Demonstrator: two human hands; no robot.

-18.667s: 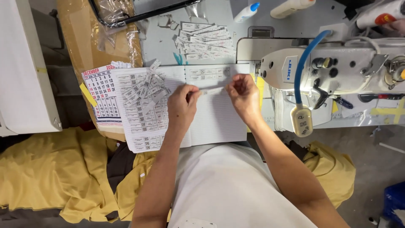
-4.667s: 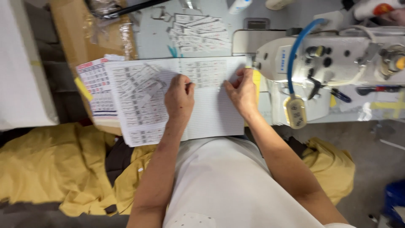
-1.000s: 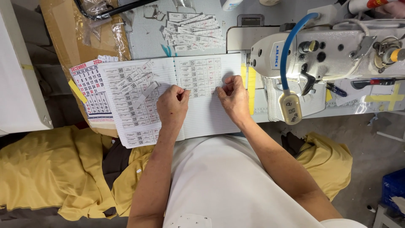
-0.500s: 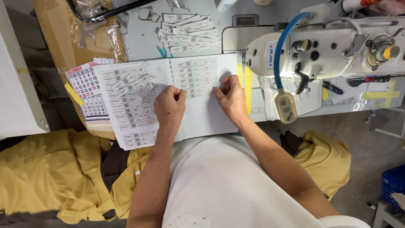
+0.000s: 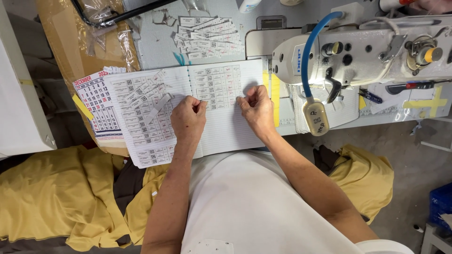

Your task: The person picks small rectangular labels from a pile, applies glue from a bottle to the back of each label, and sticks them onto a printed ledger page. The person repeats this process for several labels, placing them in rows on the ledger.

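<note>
Two bare hands work over an open ruled notebook (image 5: 226,134) that lies flat on the table edge. Farthest out at nine o'clock I see a paper wall calendar (image 5: 94,110) tucked under the notebook's left page, with crumpled yellow fabric (image 5: 52,193) heaped below it at seven o'clock. The left page is crowded with small rectangular paper labels (image 5: 141,110), several lifting at loose angles. My left hand (image 5: 188,120) rests on the notebook near its centre fold, fingers curled and pressed together, thumb and forefinger pinched at the tip; I cannot tell whether a label sits between them. Just right of the fold, a neat grid of stuck labels (image 5: 217,87) fills the top of the right page. My right hand (image 5: 256,110) sits at that grid's right edge, fingers bunched, fingertips pinching a small label against the page. A loose pile of label strips (image 5: 209,37) lies on the table at twelve o'clock. A glossy white sewing machine (image 5: 358,51) with a blue hose stands at two o'clock.
</note>
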